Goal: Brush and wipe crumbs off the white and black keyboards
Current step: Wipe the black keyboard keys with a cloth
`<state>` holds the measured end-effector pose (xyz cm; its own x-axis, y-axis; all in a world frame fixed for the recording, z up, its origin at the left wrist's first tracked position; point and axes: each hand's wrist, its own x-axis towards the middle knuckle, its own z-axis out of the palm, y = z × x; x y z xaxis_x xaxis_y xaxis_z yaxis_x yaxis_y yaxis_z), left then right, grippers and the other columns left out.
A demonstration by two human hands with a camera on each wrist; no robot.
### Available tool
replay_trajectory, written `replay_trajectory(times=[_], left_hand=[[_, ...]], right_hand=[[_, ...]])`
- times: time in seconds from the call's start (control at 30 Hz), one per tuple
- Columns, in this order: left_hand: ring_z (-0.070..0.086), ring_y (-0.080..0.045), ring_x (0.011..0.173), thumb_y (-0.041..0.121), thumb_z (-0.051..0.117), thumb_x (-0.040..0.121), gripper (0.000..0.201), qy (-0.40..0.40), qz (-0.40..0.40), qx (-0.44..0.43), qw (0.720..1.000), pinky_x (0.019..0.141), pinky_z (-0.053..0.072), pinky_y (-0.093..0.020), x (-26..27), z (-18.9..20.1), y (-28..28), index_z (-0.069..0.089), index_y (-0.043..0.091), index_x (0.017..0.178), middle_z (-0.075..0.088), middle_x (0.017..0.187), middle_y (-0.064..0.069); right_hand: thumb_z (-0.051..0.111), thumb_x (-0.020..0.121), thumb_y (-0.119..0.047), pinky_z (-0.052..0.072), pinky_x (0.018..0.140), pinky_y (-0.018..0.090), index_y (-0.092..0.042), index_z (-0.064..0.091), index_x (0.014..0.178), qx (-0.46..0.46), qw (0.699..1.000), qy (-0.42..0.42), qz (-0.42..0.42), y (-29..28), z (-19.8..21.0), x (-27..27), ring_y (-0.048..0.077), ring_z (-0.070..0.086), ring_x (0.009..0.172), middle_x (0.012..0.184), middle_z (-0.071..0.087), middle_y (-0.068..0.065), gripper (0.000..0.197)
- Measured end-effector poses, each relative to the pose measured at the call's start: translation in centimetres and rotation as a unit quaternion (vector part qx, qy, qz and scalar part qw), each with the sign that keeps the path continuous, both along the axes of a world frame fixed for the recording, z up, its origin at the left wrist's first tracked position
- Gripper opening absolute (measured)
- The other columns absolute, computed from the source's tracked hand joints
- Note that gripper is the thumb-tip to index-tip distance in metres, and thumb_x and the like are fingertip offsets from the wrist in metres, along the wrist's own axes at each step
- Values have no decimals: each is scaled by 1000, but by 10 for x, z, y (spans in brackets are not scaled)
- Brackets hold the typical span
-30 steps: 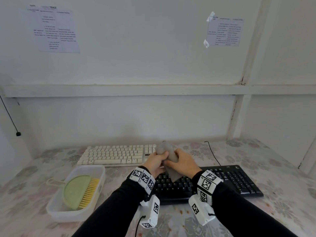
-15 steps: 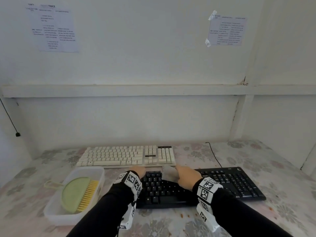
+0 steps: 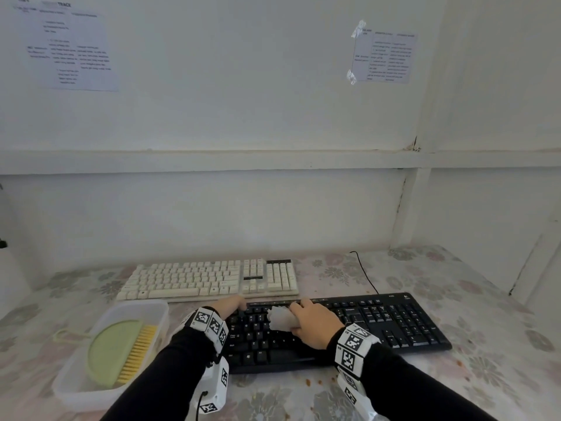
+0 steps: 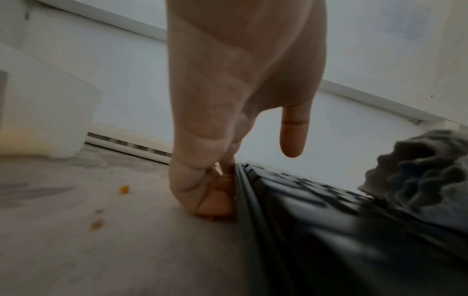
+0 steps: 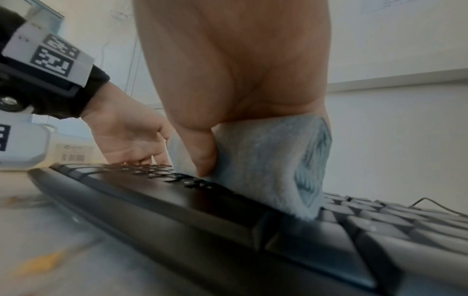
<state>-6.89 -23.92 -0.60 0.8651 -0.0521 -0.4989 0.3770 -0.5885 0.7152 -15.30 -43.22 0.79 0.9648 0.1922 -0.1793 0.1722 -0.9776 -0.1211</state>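
Crumbs (image 3: 312, 381): on the tablecloth, just before the black keyboard.
Right hand (image 3: 314, 325): grips a folded cloth (image 3: 280, 319), pressing it on the keys.
Left hand (image 3: 232, 305): fingers curled at the black keyboard's (image 3: 394, 326) far-left corner (index finger straight).
Brush (image 3: 120, 352): in the tub (image 3: 91, 396), left.
White keyboard (image 3: 209, 281): behind, untouched.
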Motion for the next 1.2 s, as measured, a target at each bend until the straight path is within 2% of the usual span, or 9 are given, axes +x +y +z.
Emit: replay_trajectory(times=[0.1,0.27,0.37,0.5,0.63,0.97,1.03,1.1,1.2], left_hand=[[53,-31,113,11,66,70,25,18,-40,-35,998,107,40,-42,-3,1,7,65,2,93,55,118,-21],[57,-30,114,30,97,19,112,-33,-60,-63,996,101,45,-47,19,-28,31,55,10,120,60,123,-13],[45,-24,123,26,93,33,121,-92,-141,26,985,107,38,-41,-21,13,24,31,25,138,45,131,-4],[28,-31,137,36,90,49,135,-120,-256,197,939,111,32,-43,-44,29,18,2,24,150,13,151,-10],[7,-29,145,37,90,53,147,-121,-310,246,911,115,27,-40,-51,22,15,-20,18,149,-14,155,-8],[2,-33,145,35,92,51,151,-167,-346,270,883,114,28,-44,-60,19,17,-28,30,143,-22,153,-7],[-1,-33,144,31,91,51,150,-196,-333,265,883,114,27,-45,-62,20,17,-25,32,144,-20,153,-6],[1,-35,141,31,91,50,148,-246,-319,282,871,114,26,-46,-62,22,15,-23,32,145,-17,151,-5],[4,-36,139,33,90,48,149,-291,-300,304,856,115,23,-46,-61,22,12,-23,31,146,-13,150,-3]], right_hand=[[50,92,-29,44,94,47,-15,34,130,-3,1000,-9,6,1,-1,-4,33,44,117,131,36,13,44],[50,93,-26,46,90,47,-16,28,136,-6,999,-42,-4,4,1,-14,33,40,118,133,31,12,50],[50,93,-25,45,89,46,-16,26,138,-21,997,-74,-28,8,2,-21,33,38,120,135,30,11,52],[51,92,-22,44,88,45,-17,26,138,-30,995,-85,-47,14,-2,-28,31,38,121,136,30,11,53],[53,91,-22,44,88,45,-17,26,138,-36,994,-84,-56,17,-6,-33,30,37,121,135,31,10,54],[56,89,-25,45,84,45,-17,30,137,-41,990,-113,-68,18,-3,-36,31,40,118,133,34,10,55],[79,66,-31,50,64,46,-15,52,120,-35,984,-156,-72,20,0,-37,31,56,97,114,50,10,63],[92,21,-32,44,35,35,-16,66,85,-35,981,-171,-82,19,-2,-36,24,60,60,80,59,6,70],[91,24,-30,46,37,35,-18,66,85,-38,979,-181,-82,15,3,-38,22,60,59,80,60,5,66]])
